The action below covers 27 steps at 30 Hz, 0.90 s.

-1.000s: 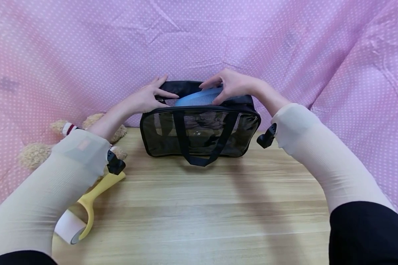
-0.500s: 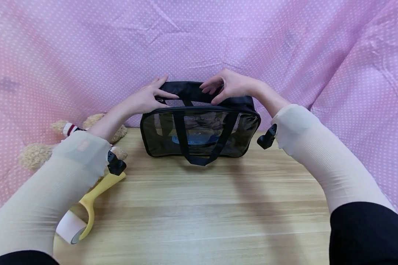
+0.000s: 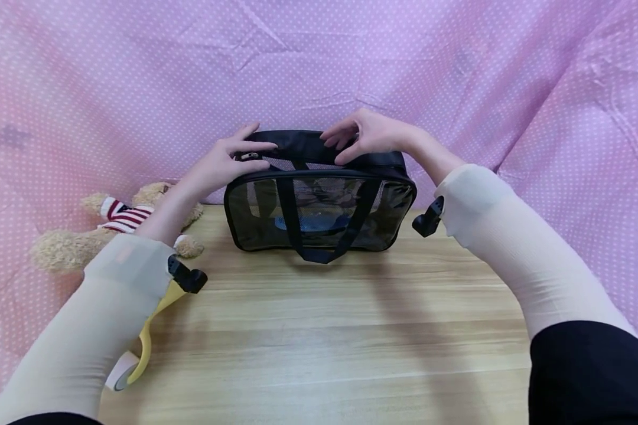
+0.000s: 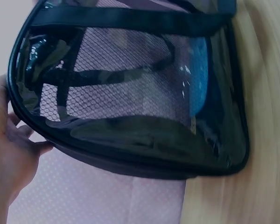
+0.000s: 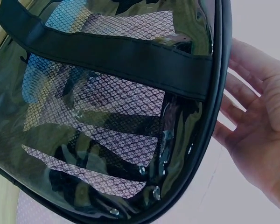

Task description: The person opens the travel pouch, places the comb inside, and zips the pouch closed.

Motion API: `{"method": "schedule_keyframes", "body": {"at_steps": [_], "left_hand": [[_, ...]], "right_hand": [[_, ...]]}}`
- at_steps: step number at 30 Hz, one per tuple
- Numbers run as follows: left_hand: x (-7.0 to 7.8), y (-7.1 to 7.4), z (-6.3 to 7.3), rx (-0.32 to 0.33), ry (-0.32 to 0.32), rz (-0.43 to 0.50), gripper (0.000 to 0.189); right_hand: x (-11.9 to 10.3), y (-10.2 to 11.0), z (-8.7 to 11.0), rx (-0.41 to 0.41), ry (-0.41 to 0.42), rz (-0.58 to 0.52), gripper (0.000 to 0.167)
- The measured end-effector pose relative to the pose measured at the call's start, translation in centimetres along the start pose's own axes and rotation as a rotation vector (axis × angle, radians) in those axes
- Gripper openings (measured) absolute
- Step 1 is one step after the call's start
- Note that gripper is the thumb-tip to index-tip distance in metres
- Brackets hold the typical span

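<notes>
A black bag (image 3: 252,221) with clear, smoky panels and a strap handle stands upright at the back of the table. Inside, low behind its front panel, lies a blue comb (image 3: 319,222); in the left wrist view the comb (image 4: 199,74) shows as a blue strip. At the bag's left top end is my left hand (image 3: 220,162), its thumb and fingers extended along the unzipped opening beside a zip pull (image 3: 250,156). Over the opening's right part hovers my right hand (image 3: 374,133), fingers loosely bent and nothing between them. Mesh blurs the comb in the right wrist view.
Left of the bag lies a teddy bear (image 3: 71,248) in a striped shirt, partly behind my left forearm. A lint roller (image 3: 145,348) with a yellow handle is partly hidden under that sleeve. Pink dotted cloth (image 3: 308,59) hangs behind the wooden table (image 3: 298,330).
The blue comb, earlier at the opening by my right hand, dropped into the bag. My left hand has slid slightly left and back from the opening. The right hand has barely moved.
</notes>
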<state>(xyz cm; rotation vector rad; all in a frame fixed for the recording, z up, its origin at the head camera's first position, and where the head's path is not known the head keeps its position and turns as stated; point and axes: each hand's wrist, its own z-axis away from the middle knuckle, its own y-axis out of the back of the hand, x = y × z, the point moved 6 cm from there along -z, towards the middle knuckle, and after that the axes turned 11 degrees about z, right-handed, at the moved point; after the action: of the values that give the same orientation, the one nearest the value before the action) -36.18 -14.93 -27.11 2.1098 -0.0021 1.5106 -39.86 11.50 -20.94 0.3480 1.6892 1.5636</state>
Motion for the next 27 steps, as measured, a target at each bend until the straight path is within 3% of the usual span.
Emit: {"method": "schedule_keyframes", "body": {"at_steps": [5,12,19,23,27], "left_hand": [[0.1,0.2,1.0,0.149,-0.068,0.156,0.045],[-0.6,0.2,3.2,0.415,-0.162,0.282,0.036],[-2.2,-0.8,5.9,0.61,-0.171,0.365,0.034],[-3.0,-1.2,7.2,0.704,-0.199,0.415,0.032],[-3.7,-1.7,8.0,0.725,-0.202,0.428,0.033]], "right_hand": [[0.3,0.5,0.4,0.043,-0.021,0.008,0.051],[-0.1,1.0,0.2,0.118,-0.029,0.019,0.043],[-1.8,1.3,-1.0,0.182,-0.036,0.025,0.04],[-2.8,1.4,-1.7,0.235,-0.021,0.042,0.036],[-3.6,1.4,-2.3,0.285,-0.001,0.058,0.033]]}}
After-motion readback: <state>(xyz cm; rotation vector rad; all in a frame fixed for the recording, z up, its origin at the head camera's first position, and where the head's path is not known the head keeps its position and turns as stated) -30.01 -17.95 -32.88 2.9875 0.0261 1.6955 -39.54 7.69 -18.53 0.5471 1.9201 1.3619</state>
